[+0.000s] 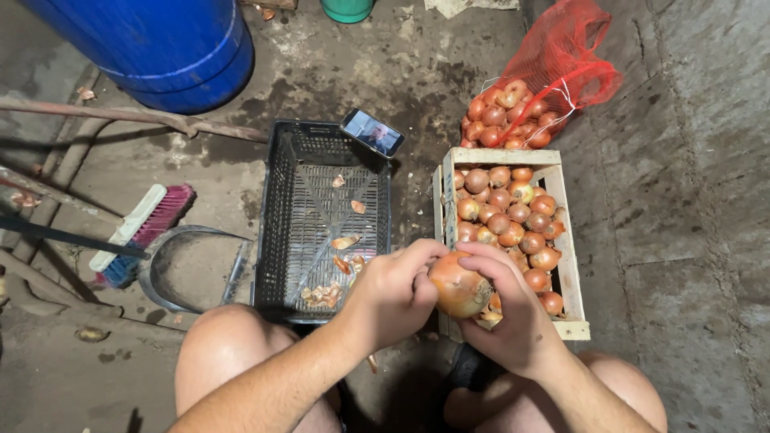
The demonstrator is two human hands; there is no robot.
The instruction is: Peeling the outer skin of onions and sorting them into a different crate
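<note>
A seated person holds one large onion [459,285] above their knees. The right hand [513,309] cups it from below, fingers wrapped around it, while the left hand [393,293] pinches at its top. Just behind stands a wooden crate [571,277] full of onions. To its left sits a black plastic crate [277,216] holding loose peels, a phone [371,132] propped on its rim.

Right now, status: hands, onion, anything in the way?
Left hand and right hand both closed on one onion, fingers at its top. Held over the wooden crate of onions. Black plastic crate beside it holds peels. Nothing blocking.
</note>
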